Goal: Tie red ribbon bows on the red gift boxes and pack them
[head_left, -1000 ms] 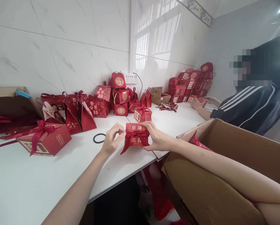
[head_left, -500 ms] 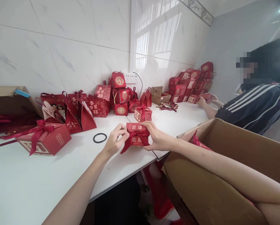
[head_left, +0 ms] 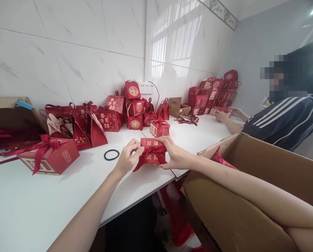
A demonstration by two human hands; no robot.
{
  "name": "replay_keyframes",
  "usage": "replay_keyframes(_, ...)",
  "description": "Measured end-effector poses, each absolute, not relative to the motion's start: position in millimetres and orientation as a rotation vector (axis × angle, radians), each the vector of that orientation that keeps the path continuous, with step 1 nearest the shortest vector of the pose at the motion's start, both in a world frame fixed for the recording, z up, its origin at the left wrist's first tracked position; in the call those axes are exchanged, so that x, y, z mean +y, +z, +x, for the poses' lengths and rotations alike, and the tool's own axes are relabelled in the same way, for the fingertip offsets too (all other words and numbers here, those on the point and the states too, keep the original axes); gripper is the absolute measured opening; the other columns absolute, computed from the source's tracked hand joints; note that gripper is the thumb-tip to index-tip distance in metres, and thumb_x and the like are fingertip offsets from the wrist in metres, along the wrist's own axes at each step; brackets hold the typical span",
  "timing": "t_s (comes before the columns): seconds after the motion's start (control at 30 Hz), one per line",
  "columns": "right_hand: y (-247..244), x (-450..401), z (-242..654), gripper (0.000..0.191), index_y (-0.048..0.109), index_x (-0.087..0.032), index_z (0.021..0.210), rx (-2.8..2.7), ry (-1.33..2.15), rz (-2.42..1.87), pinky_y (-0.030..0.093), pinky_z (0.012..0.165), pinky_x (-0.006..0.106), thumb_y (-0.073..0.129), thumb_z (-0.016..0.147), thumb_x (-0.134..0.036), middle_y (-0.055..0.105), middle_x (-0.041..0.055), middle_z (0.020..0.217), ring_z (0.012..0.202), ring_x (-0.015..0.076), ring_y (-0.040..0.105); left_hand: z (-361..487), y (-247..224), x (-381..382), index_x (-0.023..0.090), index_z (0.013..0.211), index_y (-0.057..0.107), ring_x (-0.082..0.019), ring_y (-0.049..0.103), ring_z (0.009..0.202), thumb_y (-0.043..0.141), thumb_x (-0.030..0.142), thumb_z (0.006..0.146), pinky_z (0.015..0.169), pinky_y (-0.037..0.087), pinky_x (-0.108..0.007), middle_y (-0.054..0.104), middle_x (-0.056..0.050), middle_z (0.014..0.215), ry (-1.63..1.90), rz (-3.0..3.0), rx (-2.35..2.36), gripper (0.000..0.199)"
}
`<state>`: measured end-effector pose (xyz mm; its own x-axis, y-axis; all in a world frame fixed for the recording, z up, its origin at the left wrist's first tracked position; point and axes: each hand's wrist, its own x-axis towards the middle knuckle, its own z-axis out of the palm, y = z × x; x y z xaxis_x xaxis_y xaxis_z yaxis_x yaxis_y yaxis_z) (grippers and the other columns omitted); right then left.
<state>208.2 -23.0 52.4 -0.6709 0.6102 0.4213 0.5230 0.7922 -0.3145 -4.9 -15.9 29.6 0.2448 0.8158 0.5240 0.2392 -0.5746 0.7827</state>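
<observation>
A small red gift box (head_left: 149, 142) with pale lettering sits near the table's front edge. Around it runs a dark red ribbon (head_left: 154, 150) tied in a bow, one tail hanging at its lower left. At the box's left side, my left hand (head_left: 130, 154) is closed, thumb and fingers pinching the ribbon's edge. My right hand (head_left: 175, 154) grips the right side, fingers over the top corner and thumb low. Just behind stands another ribboned red box (head_left: 161, 128). A black ring (head_left: 111, 154) lies left of my left hand.
A larger bowed box (head_left: 59, 157) and several red gift bags (head_left: 86, 127) stand left. Red boxes (head_left: 135, 106) are stacked by the wall. A big open carton (head_left: 211, 203) sits under my right arm. At the right, a co-worker's hand (head_left: 221, 115) touches a red box.
My hands stay almost in place; the ribbon tail shifts slightly left. The co-worker's hands have moved left and down with a red box, toward the stack.
</observation>
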Motion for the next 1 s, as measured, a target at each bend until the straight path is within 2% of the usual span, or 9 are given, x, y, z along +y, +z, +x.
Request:
replay_keyframes(0.1,53,-23,208,0.082,0.02,-0.018,0.13,-2.465,0.23,-0.835,0.039,0.098,0.047,0.069,0.064,-0.022,0.033,0.0151,0.121,0.12,0.028,0.037,-5,30,-15,0.017,0.057,0.049,-0.014,0.044,0.067,0.046,0.039,0.08,0.064,0.036,-0.028,0.045,-0.002,0.072,1.324,1.969,0.948,0.032)
replay_keyframes(0.27,52,-23,209,0.081,0.021,-0.016,0.129,-2.464,0.228,-0.856,0.04,0.098,0.044,0.069,0.064,-0.024,0.033,0.0162,0.121,0.119,0.0275,0.038,-6,29,-14,0.017,0.059,0.05,-0.014,0.045,0.067,0.048,0.036,0.08,0.064,0.036,-0.027,0.045,-0.002,0.072,1.355,1.954,0.915,0.029)
replay_keyframes(0.57,51,-22,209,0.082,0.02,-0.018,0.13,-2.457,0.238,-0.83,0.039,0.097,0.047,0.068,0.064,-0.024,0.033,0.0153,0.122,0.12,0.0281,0.037,-3,26,-10,0.018,0.08,0.054,-0.012,0.049,0.065,0.055,0.032,0.075,0.061,0.039,-0.024,0.053,0.0,0.072,1.46,1.777,1.014,0.015)
replay_keyframes(0.7,52,-23,209,0.082,0.02,-0.019,0.13,-2.46,0.237,-0.847,0.039,0.098,0.047,0.068,0.064,-0.024,0.032,0.0149,0.122,0.12,0.0279,0.037,-6,25,-5,0.017,0.069,0.052,-0.01,0.043,0.054,0.055,0.031,0.072,0.054,0.036,-0.024,0.049,0.002,0.062,1.5,1.593,1.164,0.015)
replay_keyframes(0.8,52,-24,209,0.081,0.02,-0.018,0.13,-2.462,0.228,-0.86,0.039,0.098,0.046,0.068,0.064,-0.024,0.032,0.0153,0.122,0.119,0.0277,0.038,-9,27,-4,0.017,0.057,0.047,-0.01,0.038,0.048,0.045,0.04,0.077,0.049,0.033,-0.025,0.041,0.002,0.052,1.435,1.486,1.09,0.03)
replay_keyframes(0.87,52,-24,209,0.081,0.021,-0.017,0.129,-2.465,0.224,-0.864,0.039,0.098,0.046,0.068,0.064,-0.023,0.032,0.0158,0.121,0.119,0.0276,0.037,-10,28,-6,0.017,0.055,0.046,-0.01,0.037,0.049,0.039,0.045,0.079,0.048,0.032,-0.025,0.041,0.001,0.053,1.398,1.548,0.999,0.038)
replay_keyframes(1.0,53,-23,209,0.081,0.02,-0.018,0.129,-2.466,0.218,-0.857,0.041,0.096,0.046,0.069,0.064,-0.023,0.033,0.0153,0.12,0.117,0.0278,0.039,-7,31,-11,0.017,0.059,0.047,-0.01,0.039,0.055,0.05,0.044,0.076,0.052,0.034,-0.024,0.043,0.002,0.057,1.335,1.754,0.947,0.032)
